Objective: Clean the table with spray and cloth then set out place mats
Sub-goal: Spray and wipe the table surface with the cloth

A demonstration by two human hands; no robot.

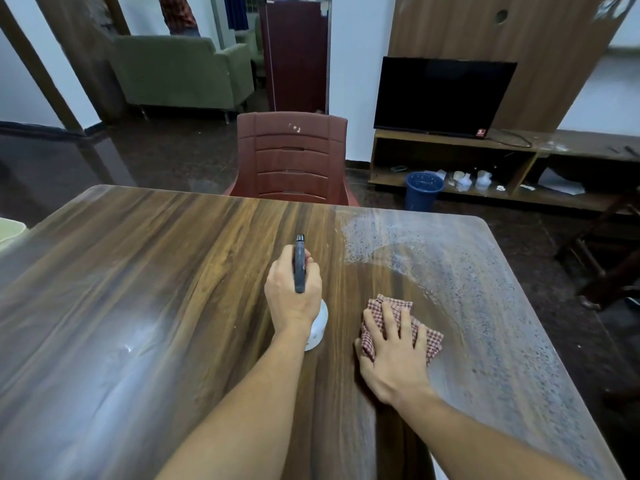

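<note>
Head view caught wiping underway: left hand point(292, 292) gripped the spray bottle point(317, 323), right hand point(394, 351) pressed flat on the cloth point(398, 304), droplets point(467, 271) likely next

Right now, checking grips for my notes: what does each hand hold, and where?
Left hand grips spray bottle at its neck; right hand presses flat on the cloth.

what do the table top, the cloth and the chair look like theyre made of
Table top: wood-grain surface, probably glossy laminate, since it mirrors the light and droplets bead on it. Cloth: soft woven fabric, red-and-white check, crumpled under the right hand. Chair: apparently moulded plastic, reddish brown, with slotted back.
</note>
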